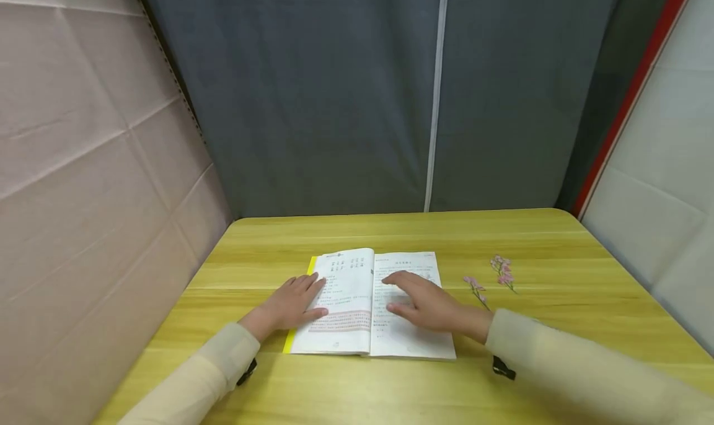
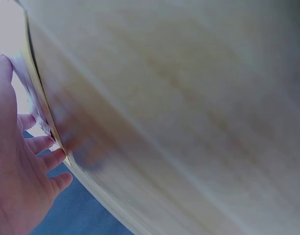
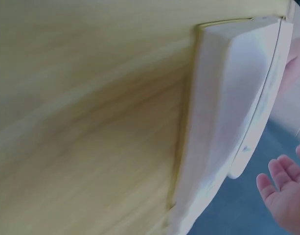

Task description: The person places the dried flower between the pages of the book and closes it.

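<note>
An open book (image 1: 348, 292) with printed pages and a yellow cover edge lies flat on the table. My left hand (image 1: 292, 304) rests on the outer edge of its left page, fingers spread. The left wrist view shows that hand's fingers (image 2: 48, 144) at the book's edge. Over the right page is my right hand (image 1: 432, 306), its fingers relaxed and holding nothing. From the right wrist, the book (image 3: 250, 68) appears edge-on, with a gap between it and the right hand (image 3: 289, 196).
Two sprigs of small pink flowers (image 1: 504, 270) lie on the wooden table (image 1: 268, 388) to the right of the book. A dark grey curtain (image 1: 323, 103) hangs behind the table. Pale fabric walls (image 1: 83, 183) stand on both sides.
</note>
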Demonstrator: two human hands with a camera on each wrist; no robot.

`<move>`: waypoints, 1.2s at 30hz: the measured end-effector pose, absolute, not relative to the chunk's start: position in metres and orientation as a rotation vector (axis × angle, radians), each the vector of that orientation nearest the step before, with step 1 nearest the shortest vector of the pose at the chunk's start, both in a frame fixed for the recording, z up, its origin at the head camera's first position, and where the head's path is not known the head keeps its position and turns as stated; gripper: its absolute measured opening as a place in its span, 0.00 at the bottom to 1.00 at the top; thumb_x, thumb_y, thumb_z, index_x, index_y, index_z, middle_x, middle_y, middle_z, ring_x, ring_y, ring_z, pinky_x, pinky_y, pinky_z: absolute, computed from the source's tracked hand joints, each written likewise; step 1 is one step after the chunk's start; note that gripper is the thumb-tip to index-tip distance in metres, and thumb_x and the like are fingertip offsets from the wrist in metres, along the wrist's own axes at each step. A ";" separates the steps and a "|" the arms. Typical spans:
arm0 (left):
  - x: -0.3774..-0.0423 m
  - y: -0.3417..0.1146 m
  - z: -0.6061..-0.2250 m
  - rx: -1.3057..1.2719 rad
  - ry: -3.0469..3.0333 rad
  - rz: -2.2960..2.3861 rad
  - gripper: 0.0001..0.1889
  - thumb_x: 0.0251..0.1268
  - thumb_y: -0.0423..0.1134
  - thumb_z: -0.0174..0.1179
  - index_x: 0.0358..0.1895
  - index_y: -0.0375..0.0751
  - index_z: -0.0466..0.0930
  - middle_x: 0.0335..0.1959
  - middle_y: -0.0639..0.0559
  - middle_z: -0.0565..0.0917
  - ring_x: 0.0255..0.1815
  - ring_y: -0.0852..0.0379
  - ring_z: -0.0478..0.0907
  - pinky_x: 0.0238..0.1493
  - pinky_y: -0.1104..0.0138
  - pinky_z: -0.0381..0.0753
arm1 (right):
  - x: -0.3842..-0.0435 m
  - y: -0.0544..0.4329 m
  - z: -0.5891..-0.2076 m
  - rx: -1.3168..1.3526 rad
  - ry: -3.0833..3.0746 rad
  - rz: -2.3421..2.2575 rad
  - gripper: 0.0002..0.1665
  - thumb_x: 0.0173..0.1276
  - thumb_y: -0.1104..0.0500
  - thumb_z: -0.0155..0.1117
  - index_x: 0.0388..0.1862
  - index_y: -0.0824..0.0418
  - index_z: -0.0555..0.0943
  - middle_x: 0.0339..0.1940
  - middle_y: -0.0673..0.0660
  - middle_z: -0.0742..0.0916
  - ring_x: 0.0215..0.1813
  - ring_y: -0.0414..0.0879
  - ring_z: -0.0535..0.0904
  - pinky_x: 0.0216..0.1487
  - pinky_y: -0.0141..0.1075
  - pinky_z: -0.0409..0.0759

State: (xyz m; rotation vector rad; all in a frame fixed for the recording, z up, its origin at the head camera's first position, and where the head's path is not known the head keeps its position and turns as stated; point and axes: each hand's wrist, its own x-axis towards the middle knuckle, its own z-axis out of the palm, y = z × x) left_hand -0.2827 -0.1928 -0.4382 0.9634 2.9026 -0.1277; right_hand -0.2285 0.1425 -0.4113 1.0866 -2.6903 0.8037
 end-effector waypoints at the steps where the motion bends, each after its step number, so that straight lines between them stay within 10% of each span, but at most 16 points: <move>1: -0.282 -0.193 -0.438 0.963 2.901 -0.116 0.42 0.71 0.67 0.41 0.76 0.37 0.54 0.75 0.39 0.57 0.73 0.40 0.55 0.69 0.47 0.55 | -0.229 0.149 -0.413 1.028 -2.685 0.860 0.27 0.71 0.50 0.62 0.64 0.62 0.73 0.63 0.56 0.78 0.66 0.52 0.71 0.64 0.48 0.69; 26: -0.282 -0.193 -0.441 0.932 2.904 -0.165 0.43 0.70 0.69 0.37 0.77 0.40 0.52 0.76 0.41 0.55 0.74 0.42 0.54 0.69 0.47 0.56 | -0.234 0.304 -0.430 0.122 -2.581 1.274 0.29 0.74 0.51 0.58 0.61 0.73 0.71 0.51 0.69 0.80 0.44 0.52 0.81 0.36 0.33 0.81; 36: -0.280 -0.192 -0.440 0.906 2.906 -0.146 0.43 0.70 0.69 0.38 0.77 0.41 0.51 0.76 0.42 0.55 0.74 0.42 0.54 0.69 0.47 0.55 | -0.242 0.325 -0.438 -0.061 -2.706 1.196 0.33 0.74 0.49 0.56 0.61 0.77 0.69 0.52 0.74 0.78 0.52 0.67 0.75 0.50 0.56 0.73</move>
